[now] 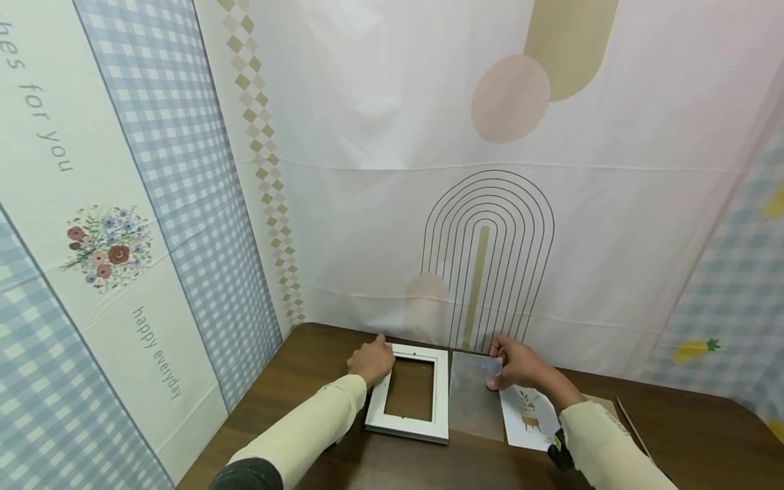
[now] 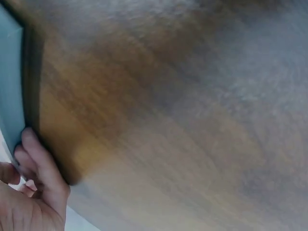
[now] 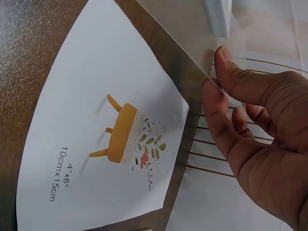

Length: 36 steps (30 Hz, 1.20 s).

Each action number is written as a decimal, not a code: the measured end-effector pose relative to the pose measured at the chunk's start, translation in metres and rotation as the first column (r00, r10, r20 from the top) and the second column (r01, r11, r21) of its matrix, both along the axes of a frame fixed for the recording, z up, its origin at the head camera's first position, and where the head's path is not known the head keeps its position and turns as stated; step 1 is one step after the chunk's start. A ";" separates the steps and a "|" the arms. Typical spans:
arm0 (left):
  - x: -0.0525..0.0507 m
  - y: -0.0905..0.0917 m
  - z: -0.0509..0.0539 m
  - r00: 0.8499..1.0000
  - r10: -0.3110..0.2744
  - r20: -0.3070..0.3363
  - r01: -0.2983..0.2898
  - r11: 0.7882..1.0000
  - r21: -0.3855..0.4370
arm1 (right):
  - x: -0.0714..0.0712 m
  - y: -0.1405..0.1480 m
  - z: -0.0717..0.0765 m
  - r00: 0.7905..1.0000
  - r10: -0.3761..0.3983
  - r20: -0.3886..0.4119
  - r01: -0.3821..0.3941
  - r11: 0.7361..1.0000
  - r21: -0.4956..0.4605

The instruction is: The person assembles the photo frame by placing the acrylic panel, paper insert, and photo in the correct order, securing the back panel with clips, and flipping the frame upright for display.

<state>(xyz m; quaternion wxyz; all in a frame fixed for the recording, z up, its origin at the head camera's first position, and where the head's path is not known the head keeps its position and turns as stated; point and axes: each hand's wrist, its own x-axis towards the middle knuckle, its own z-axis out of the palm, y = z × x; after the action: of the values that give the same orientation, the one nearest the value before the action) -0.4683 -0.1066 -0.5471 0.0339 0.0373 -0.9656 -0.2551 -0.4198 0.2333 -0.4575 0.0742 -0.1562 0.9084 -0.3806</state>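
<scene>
A white picture frame lies on the brown table, with bare wood showing through its opening. My left hand grips the frame's upper left side; in the left wrist view, fingers curl at the frame's edge. To the right, a clear plastic sheet is pinched near its upper right corner between the thumb and fingers of my right hand. The right wrist view shows that corner of the sheet lifted. Beside it lies a white paper insert printed with a plant in an orange pot and "4"x6"".
A brown board lies partly hidden behind the right forearm, with a thin stick-like edge beside it. A printed white cloth hangs behind the table, and a blue checked cloth hangs at the left.
</scene>
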 end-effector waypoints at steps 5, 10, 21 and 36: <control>-0.007 -0.001 -0.001 0.999 0.007 0.048 -0.007 1.000 0.004 | -0.008 0.010 -0.004 0.999 0.028 0.021 -0.026 0.996 -0.089; 0.001 0.002 0.015 0.993 0.018 0.118 -0.021 0.999 0.024 | -0.007 0.014 0.001 0.998 0.034 0.046 -0.026 0.986 -0.162; -0.041 -0.008 -0.004 0.946 0.015 0.323 -0.061 0.989 0.133 | -0.005 0.011 0.022 0.985 -0.031 0.171 0.068 0.975 -0.213; -0.044 -0.008 -0.002 0.929 -0.003 0.371 -0.064 0.984 0.167 | -0.006 -0.004 0.023 0.977 -0.007 0.213 0.067 0.959 -0.276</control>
<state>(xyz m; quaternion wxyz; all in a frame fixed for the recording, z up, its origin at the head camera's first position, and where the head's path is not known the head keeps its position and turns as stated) -0.5128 -0.1150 -0.5489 -0.1480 0.1025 -0.9276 -0.3274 -0.4255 0.2290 -0.4348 0.1396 -0.1071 0.8348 -0.5216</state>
